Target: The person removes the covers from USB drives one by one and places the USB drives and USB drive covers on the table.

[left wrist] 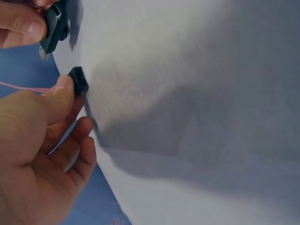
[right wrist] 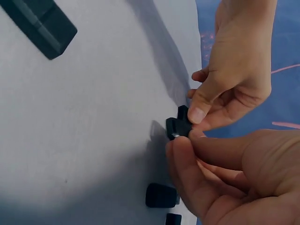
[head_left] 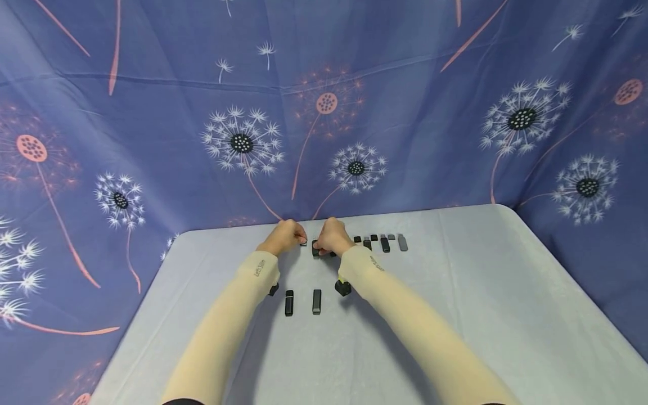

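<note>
My left hand (head_left: 285,236) pinches a small black USB stick cap (left wrist: 78,80) between thumb and index finger; its other fingers are loosely bent. Just to the right, my right hand (head_left: 335,235) grips a black USB stick (left wrist: 55,27) by its body. The stick's metal plug (left wrist: 44,54) is bare in the left wrist view, with the cap apart from it. In the right wrist view, the stick (right wrist: 176,128) overlaps the cap (right wrist: 183,113), so contact cannot be told there. Both hands are near the table's back edge.
Right of my hands stand a black USB stick (head_left: 385,244), a grey one (head_left: 402,242) and several small caps (head_left: 374,237). Closer to me lie two dark sticks (head_left: 289,302) and a dark angular object (head_left: 343,287). A blue patterned cloth (head_left: 415,169) hangs behind the white table (head_left: 486,292).
</note>
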### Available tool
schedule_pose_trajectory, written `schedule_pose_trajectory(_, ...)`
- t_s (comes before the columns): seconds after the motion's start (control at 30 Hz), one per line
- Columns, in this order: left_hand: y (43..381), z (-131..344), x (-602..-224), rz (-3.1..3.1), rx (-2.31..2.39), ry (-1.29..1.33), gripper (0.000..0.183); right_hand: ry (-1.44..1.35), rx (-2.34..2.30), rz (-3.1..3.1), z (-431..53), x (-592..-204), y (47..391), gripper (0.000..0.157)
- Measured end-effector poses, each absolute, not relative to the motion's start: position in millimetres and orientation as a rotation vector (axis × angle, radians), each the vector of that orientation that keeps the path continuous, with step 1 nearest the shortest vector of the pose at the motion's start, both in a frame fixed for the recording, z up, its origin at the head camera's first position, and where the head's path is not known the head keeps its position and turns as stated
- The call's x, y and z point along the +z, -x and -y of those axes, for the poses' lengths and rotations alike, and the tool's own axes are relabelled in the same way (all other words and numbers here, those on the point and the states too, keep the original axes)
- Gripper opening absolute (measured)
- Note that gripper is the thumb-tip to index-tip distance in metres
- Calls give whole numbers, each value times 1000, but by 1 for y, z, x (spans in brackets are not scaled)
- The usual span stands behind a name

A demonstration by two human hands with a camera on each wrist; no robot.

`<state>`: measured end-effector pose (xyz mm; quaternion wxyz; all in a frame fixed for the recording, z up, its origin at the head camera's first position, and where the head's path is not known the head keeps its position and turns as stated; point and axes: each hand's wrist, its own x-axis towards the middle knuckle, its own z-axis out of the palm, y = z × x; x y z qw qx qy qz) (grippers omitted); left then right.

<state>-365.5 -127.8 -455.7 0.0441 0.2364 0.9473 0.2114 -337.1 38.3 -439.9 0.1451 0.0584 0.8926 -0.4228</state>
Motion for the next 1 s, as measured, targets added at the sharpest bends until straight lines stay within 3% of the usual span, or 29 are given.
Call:
schedule_pose_trajectory(0.27, 365, 124, -458, -2900, 661, -661, 10, -228, -1111, -2610, -28, -442, 338, 35)
schedule_pose_trajectory(0.57, 367, 122, -459, -2919, 629, -610, 10, -235, -1147, -2646, -22, -445, 339, 32)
schedule_pose_trajectory(0.83, 367, 124, -460, -2921, 639, -650, 11, -233, -1069, -2655, -20, -446, 343, 16)
schedule_pose_trajectory(1.0, 366, 126, -462, -2952, 645, -677, 15, -143, -971, -2716, -25, -441, 336, 20)
